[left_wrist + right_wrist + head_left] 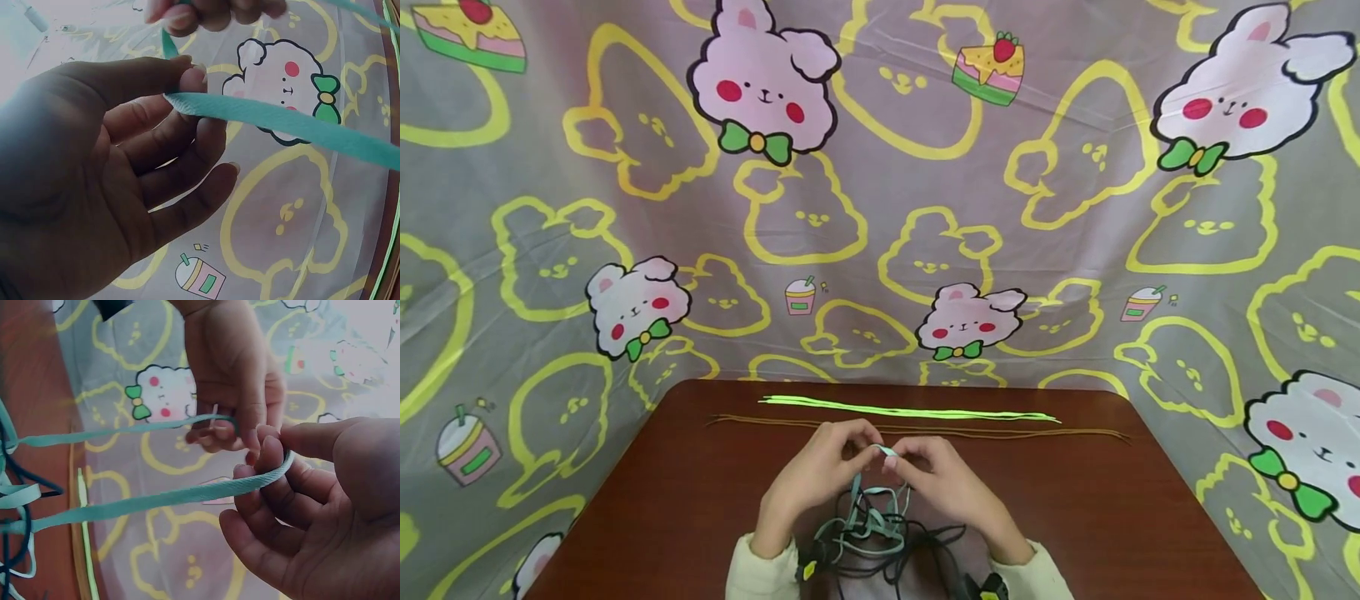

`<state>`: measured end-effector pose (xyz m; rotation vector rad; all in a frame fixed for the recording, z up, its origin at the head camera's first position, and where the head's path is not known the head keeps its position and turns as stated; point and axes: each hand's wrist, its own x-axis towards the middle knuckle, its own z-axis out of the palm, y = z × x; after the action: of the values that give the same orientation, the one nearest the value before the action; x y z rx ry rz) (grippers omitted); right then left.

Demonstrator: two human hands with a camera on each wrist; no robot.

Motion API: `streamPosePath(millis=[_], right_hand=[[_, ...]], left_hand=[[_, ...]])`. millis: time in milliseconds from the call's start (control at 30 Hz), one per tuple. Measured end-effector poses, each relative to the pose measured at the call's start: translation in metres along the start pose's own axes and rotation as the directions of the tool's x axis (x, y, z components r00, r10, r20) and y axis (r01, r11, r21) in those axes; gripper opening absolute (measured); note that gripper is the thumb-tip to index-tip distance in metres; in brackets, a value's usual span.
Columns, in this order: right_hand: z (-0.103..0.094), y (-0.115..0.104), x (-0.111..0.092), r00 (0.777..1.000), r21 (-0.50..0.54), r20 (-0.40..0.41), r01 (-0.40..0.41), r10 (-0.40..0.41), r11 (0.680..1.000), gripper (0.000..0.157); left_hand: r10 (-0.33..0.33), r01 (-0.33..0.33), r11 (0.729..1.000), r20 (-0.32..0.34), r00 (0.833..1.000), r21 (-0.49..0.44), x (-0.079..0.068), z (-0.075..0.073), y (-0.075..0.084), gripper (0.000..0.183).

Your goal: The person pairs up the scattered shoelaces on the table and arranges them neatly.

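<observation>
Over the middle of the table, my left hand (808, 475) pinches a flat teal lace (886, 451) between thumb and forefinger. Close beside it, my right hand (955, 487) pinches the same lace, fingertips nearly meeting the left ones. In the left wrist view the lace (281, 119) runs off to the right from the left fingertips. The right wrist view shows two strands of the lace (150, 497) stretching from the hands back toward the table. Below both hands lies a loose tangle of teal lace (874, 523) mixed with black cord (917, 546).
Bright green laces (910, 412) lie stretched across the back of the brown table (685, 500). Brown laces (1037, 432) lie just in front of them. A grey cartoon-printed cloth (880, 183) hangs behind and at both sides. Black devices with yellow marks (808, 571) sit at the wrists.
</observation>
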<state>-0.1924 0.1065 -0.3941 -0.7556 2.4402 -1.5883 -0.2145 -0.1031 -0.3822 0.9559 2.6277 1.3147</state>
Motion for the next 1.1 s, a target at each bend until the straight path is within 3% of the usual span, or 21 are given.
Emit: streamPosePath(millis=[167, 433, 767, 967, 1100], right_hand=[[-0.008, -0.004, -0.008, 1.000, 0.024, -0.019, 0.015, -0.015, 1.000, 0.017], [-0.029, 0.001, -0.012, 0.991, -0.085, -0.124, 0.034, -0.045, 0.996, 0.017], [-0.054, -0.004, -0.023, 0.964, -0.142, -0.265, -0.062, 0.023, 0.988, 0.012], [-0.067, -0.007, -0.031, 0.939, -0.192, -0.342, -0.040, -0.029, 0.981, 0.013], [-0.073, -0.010, -0.037, 0.942, -0.148, -0.336, -0.074, 0.020, 0.986, 0.016]], left_hand=[[0.010, -0.010, 1.000, 0.006, 1.000, -0.005, 0.001, 0.003, 0.001, 0.007], [0.018, -0.017, 1.000, -0.006, 1.000, 0.018, 0.003, 0.005, -0.001, 0.008], [-0.001, 0.002, 0.999, -0.026, 1.000, 0.036, -0.003, -0.004, 0.002, 0.021], [0.025, -0.021, 0.999, -0.074, 0.997, 0.046, -0.003, -0.004, 0.003, 0.017], [0.021, -0.016, 0.999, -0.116, 0.993, 0.047, -0.004, -0.005, 0.005, 0.013]])
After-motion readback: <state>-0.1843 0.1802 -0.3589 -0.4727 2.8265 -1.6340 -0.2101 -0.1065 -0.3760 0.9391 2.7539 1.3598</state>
